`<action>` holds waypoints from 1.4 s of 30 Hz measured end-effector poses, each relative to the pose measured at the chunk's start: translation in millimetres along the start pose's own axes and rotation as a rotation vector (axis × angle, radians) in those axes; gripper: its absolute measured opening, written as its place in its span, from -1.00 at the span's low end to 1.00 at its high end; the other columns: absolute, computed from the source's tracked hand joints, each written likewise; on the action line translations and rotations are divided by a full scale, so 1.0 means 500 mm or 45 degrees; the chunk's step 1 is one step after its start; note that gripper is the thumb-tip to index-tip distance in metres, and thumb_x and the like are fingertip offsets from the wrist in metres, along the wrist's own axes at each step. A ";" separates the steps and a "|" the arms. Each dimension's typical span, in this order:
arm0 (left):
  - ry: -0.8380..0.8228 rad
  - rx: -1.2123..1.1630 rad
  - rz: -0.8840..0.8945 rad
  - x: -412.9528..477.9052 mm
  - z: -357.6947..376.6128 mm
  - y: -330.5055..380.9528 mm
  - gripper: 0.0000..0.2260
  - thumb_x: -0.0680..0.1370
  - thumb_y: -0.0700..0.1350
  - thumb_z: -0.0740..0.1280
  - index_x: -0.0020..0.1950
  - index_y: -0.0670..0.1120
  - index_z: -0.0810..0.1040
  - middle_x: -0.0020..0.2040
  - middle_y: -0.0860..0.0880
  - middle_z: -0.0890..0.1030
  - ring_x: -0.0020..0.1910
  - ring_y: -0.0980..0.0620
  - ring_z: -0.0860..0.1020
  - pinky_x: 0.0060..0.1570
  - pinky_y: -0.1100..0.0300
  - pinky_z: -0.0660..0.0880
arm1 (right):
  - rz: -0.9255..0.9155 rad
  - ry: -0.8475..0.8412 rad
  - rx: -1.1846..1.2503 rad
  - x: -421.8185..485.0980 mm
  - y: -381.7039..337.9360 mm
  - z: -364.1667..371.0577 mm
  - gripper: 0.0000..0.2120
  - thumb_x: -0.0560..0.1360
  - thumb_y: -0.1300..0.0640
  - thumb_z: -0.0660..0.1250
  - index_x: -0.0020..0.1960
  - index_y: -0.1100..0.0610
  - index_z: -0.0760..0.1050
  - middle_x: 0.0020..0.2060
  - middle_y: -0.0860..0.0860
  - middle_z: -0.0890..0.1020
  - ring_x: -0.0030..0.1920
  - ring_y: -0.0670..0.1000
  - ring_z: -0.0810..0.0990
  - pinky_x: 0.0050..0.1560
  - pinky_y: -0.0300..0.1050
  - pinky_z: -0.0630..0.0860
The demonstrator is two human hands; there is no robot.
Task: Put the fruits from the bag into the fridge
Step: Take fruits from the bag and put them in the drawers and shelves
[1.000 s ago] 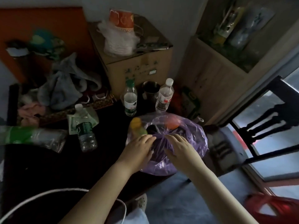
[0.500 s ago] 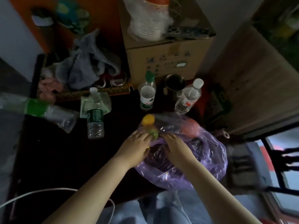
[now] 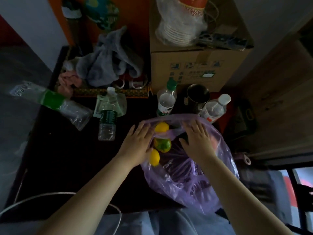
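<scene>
A purple plastic bag point(image 3: 191, 177) lies at the dark table's near right edge with its mouth spread wide. Inside show a yellow lemon point(image 3: 161, 127) at the far rim, a green-and-orange fruit point(image 3: 162, 145) in the middle and a second lemon point(image 3: 155, 157) nearer me. My left hand point(image 3: 138, 146) presses the bag's left rim, fingers spread, beside the fruits. My right hand point(image 3: 197, 142) holds the right rim down, fingers apart. Something pinkish shows through the plastic at the right. No fridge is in view.
Behind the bag stand two water bottles point(image 3: 166, 100) point(image 3: 215, 108) and a dark metal cup point(image 3: 197, 97). A third bottle point(image 3: 107, 122) stands left of the bag, and a large bottle point(image 3: 50, 102) lies farther left. A cardboard box point(image 3: 194, 65) and grey cloth point(image 3: 108, 63) sit behind.
My hands have moved apart, pulling the bag's mouth open. The fruits, earlier seen only through the plastic, now lie exposed. The view has tilted down towards the table.
</scene>
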State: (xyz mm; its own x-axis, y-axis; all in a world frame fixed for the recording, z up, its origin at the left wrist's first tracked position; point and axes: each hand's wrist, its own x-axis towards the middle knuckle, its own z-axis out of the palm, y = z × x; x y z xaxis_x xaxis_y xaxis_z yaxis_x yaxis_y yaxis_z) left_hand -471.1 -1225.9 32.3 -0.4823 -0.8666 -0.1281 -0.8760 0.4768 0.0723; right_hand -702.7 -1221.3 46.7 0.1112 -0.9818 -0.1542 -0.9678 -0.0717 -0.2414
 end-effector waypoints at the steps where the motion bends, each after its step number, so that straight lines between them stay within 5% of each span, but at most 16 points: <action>1: -0.023 -0.006 -0.002 0.005 0.001 0.001 -0.34 0.53 0.14 0.24 0.53 -0.13 0.12 0.54 -0.15 0.12 0.52 -0.14 0.00 0.45 -0.07 -0.03 | -0.011 0.008 0.001 0.011 0.001 0.000 -0.36 0.56 0.00 0.20 0.54 0.06 0.01 0.52 0.15 0.07 0.53 0.13 -0.04 0.48 -0.02 -0.16; 7: -0.148 0.002 -0.056 0.035 0.022 -0.013 -0.36 0.60 0.10 0.12 0.55 -0.10 -0.11 0.56 -0.12 -0.10 0.52 -0.11 -0.18 0.46 -0.03 -0.13 | -0.033 -0.037 -0.067 0.063 0.016 0.029 -0.38 0.59 0.03 0.15 0.54 0.12 -0.04 0.53 0.16 0.02 0.53 0.13 -0.09 0.51 0.05 -0.16; 14: -0.261 -0.039 -0.081 0.052 0.042 -0.014 -0.39 0.60 0.06 0.11 0.54 -0.12 -0.08 0.56 -0.13 -0.11 0.52 -0.12 -0.18 0.47 -0.05 -0.11 | -0.006 -0.184 -0.091 0.090 0.033 0.069 -0.38 0.60 0.05 0.09 0.54 0.18 -0.12 0.53 0.15 -0.12 0.52 0.11 -0.22 0.47 -0.05 -0.24; 17: -0.077 -0.153 0.007 0.037 0.040 0.005 -0.41 0.54 -0.03 0.24 0.51 -0.16 0.14 0.53 -0.16 0.13 0.52 -0.16 0.04 0.45 -0.11 0.09 | -0.001 -0.126 0.056 0.071 0.022 0.064 -0.41 0.59 0.10 0.12 0.54 0.16 -0.04 0.54 0.12 -0.01 0.53 0.07 -0.13 0.48 -0.05 -0.14; 20: 0.261 -0.303 0.157 0.009 0.041 0.033 -0.57 0.44 -0.11 0.29 0.31 -0.14 0.40 0.30 -0.15 0.45 0.30 -0.17 0.41 0.25 -0.06 0.41 | -0.018 0.113 0.303 0.027 -0.008 0.047 -0.48 0.55 0.17 0.21 0.49 0.14 0.19 0.47 0.10 0.25 0.49 0.08 0.13 0.44 -0.03 0.13; 22: 0.283 -0.422 0.182 -0.017 0.049 0.055 -0.68 0.45 -0.08 0.26 0.19 -0.10 0.47 0.13 -0.10 0.51 0.12 -0.11 0.50 0.05 0.05 0.51 | -0.045 0.246 0.399 -0.006 -0.033 0.049 -0.57 0.51 0.18 0.29 0.37 0.14 0.37 0.32 0.08 0.42 0.35 0.11 0.34 0.33 -0.03 0.30; 25: 0.151 -0.562 0.064 -0.040 0.080 0.074 -0.75 0.47 -0.06 0.30 0.12 -0.07 0.51 0.04 -0.06 0.53 0.02 -0.07 0.54 -0.10 0.12 0.53 | -0.086 0.127 0.393 -0.027 -0.061 0.074 -0.61 0.48 0.15 0.33 0.30 0.11 0.43 0.23 0.04 0.48 0.26 0.09 0.43 0.27 -0.04 0.40; 32: -0.029 -0.546 -0.101 -0.048 0.104 0.060 -0.73 0.51 -0.06 0.30 0.19 -0.07 0.47 0.15 -0.04 0.46 0.17 -0.05 0.43 0.03 0.11 0.50 | -0.068 -0.085 0.322 -0.017 -0.097 0.136 -0.40 0.46 0.18 0.31 0.45 -0.02 0.23 0.36 0.01 0.32 0.30 0.11 0.32 0.21 0.03 0.45; 37: -0.073 -0.455 -0.078 -0.055 0.117 0.049 -0.71 0.44 -0.11 0.37 0.14 -0.07 0.47 0.18 -0.06 0.42 0.17 -0.11 0.41 0.04 0.05 0.50 | 0.162 -0.196 0.280 -0.045 -0.114 0.157 -0.25 0.39 0.25 0.36 0.48 -0.02 0.10 0.39 0.05 0.21 0.35 0.14 0.25 0.27 0.05 0.40; 42: -0.143 -0.432 -0.034 -0.065 0.132 0.051 -0.59 0.47 -0.17 0.34 0.30 -0.02 0.38 0.29 -0.04 0.34 0.29 -0.09 0.34 0.17 0.07 0.43 | 0.325 -0.104 0.394 -0.075 -0.124 0.173 -0.32 0.44 0.16 0.37 0.45 -0.02 0.12 0.34 0.03 0.28 0.29 0.15 0.35 0.10 0.09 0.50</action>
State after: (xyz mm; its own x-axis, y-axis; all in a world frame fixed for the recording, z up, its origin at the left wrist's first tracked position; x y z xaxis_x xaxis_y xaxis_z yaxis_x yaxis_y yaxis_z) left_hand -478.0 -1175.9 -26.9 -0.4731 -0.8474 -0.2409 -0.8469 0.3621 0.3893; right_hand -627.1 -1164.7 -15.5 -0.0943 -0.9430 -0.3193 -0.8542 0.2413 -0.4605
